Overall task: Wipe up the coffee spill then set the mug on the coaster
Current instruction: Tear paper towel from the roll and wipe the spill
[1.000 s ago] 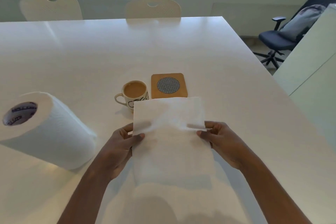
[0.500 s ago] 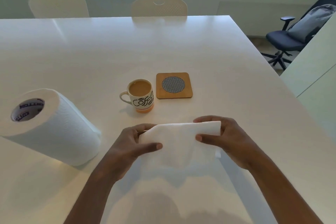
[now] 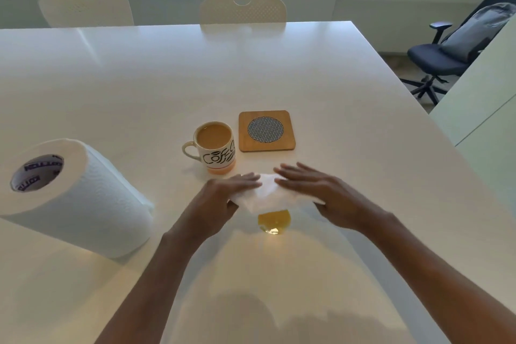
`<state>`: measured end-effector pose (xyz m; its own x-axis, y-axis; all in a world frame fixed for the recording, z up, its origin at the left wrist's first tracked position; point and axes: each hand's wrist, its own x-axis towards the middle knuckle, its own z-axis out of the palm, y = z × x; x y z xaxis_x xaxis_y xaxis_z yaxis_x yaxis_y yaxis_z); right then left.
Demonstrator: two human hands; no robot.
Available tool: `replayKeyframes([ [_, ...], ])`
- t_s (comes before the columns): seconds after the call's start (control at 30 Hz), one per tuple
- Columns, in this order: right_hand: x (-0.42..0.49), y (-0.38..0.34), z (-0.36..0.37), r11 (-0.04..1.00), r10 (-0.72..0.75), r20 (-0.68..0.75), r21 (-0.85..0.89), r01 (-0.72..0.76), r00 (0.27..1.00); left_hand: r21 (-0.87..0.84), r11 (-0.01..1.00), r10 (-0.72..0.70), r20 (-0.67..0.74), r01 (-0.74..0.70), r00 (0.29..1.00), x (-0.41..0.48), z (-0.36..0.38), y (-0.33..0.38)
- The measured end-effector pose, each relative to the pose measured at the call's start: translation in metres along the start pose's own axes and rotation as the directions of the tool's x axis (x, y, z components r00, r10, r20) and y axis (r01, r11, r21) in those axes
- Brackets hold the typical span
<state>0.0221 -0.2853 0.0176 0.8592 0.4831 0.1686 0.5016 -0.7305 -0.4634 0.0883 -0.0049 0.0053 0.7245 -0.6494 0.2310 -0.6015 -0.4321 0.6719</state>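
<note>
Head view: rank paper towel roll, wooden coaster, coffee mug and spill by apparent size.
1. White paper towel roll, largest, though also near the camera.
2. Cream lettered ceramic mug and square wooden coaster: too alike to rank.
3. Tan coffee spill, far edge hidden under the folded white paper towel.

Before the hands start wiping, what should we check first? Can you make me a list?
1. The paper towel is folded and flat under the left hand and the right hand: ok.
2. The coffee spill is covered: not ok, it shows at the towel's near edge.
3. The mug is upright, apart from both hands: ok.
4. The coaster is bare, ready for the mug: ok.
5. The towel's underside is wet: cannot tell.
</note>
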Motion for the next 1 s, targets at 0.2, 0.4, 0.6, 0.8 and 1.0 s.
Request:
replayKeyframes([
  [0.2, -0.013, 0.016, 0.034, 0.998, 0.05, 0.171, -0.045, -0.043, 0.984, 0.114, 0.993, -0.032, 0.207, 0.008, 0.978, -0.008, 0.021, -0.025],
  [0.4, -0.017, 0.005, 0.046, 0.992, 0.123, 0.197, -0.045, -0.117, 0.973, 0.151, 0.988, 0.0, 0.188, -0.029, 0.982, -0.012, 0.027, -0.022],
  [0.6, -0.019, -0.017, 0.058, 0.978, 0.209, 0.169, -0.017, -0.209, 0.963, 0.144, 0.99, -0.022, 0.141, 0.002, 0.99, -0.026, 0.034, -0.016],
  [0.8, -0.019, -0.037, 0.068, 0.973, 0.232, 0.167, -0.025, -0.231, 0.958, 0.149, 0.987, -0.076, 0.099, 0.061, 0.992, -0.042, 0.038, -0.008],
  [1.0, -0.018, -0.05, 0.077, 0.968, 0.25, 0.163, -0.037, -0.247, 0.954, 0.169, 0.977, -0.14, 0.049, 0.13, 0.989, -0.054, 0.045, 0.001],
])
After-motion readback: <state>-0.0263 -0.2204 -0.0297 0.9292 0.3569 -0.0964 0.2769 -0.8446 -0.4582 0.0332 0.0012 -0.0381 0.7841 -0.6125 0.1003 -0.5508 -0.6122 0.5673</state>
